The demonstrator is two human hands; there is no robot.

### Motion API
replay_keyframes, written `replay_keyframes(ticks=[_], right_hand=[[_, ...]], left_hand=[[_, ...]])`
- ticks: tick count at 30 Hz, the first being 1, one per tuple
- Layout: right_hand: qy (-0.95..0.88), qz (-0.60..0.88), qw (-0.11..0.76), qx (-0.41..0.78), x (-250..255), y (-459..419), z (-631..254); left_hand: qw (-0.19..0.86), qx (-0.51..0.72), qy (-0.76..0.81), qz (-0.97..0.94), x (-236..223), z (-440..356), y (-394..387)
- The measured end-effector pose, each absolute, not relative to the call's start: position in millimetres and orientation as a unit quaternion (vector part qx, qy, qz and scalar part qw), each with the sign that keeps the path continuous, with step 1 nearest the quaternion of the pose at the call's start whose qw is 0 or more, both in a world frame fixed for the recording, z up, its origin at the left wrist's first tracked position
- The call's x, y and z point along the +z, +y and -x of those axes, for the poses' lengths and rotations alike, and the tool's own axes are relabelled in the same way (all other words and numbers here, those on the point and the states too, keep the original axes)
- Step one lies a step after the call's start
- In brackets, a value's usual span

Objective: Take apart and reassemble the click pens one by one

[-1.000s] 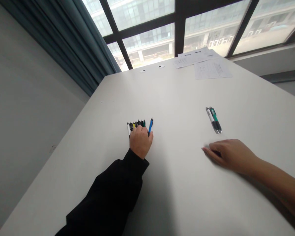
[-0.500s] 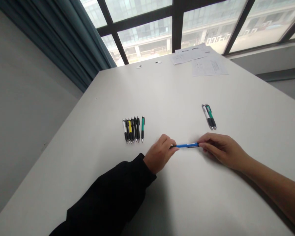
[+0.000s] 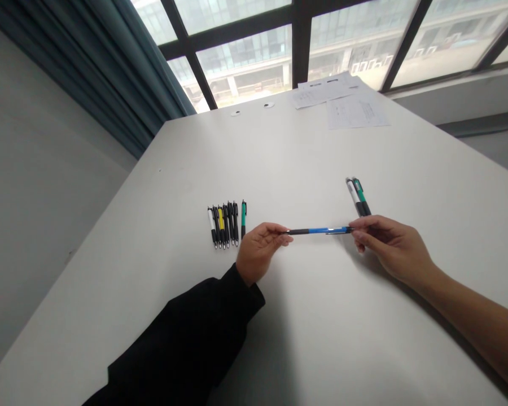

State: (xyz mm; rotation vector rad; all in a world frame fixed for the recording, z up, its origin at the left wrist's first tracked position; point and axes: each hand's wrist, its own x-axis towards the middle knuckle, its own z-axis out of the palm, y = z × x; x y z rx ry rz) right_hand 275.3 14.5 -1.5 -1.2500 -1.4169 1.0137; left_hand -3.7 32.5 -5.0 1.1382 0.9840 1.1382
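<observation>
A blue pen (image 3: 319, 230) lies level between my two hands, a little above the white table (image 3: 305, 338). My left hand (image 3: 260, 251), in a black sleeve, pinches its dark tip end. My right hand (image 3: 392, 245), bare-armed, pinches the other end. Left of my left hand lies a row of several pens (image 3: 225, 224), black, yellow, white and green, side by side. Two pens (image 3: 356, 194), one white and one green, lie together just beyond my right hand.
Printed paper sheets (image 3: 347, 104) lie at the table's far edge by the window (image 3: 279, 51). A teal curtain (image 3: 122, 84) hangs at the far left beside a grey wall. Two small round caps (image 3: 252, 108) sit in the tabletop near the far edge.
My left hand took the blue pen from the end of the row and carried it right. My right hand rose to take its other end. The pen now hangs slightly higher.
</observation>
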Motion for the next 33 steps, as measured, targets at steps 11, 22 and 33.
replay_keyframes(ticks=[11, 22, 33], right_hand=[[-0.609, 0.572, 0.411, 0.363, -2.9, 12.3, -277.2], [-0.643, 0.583, 0.362, 0.339, 4.7, 10.2, -275.1], [-0.672, 0.591, 0.320, 0.310, 6.2, 12.9, -275.7]], left_hand=[[0.543, 0.477, 0.472, -0.504, -4.1, 4.1, 33.4], [0.528, 0.436, 0.475, -0.553, -3.1, 7.3, 32.0], [0.536, 0.411, 0.468, -0.570, -2.1, 7.7, 31.6]])
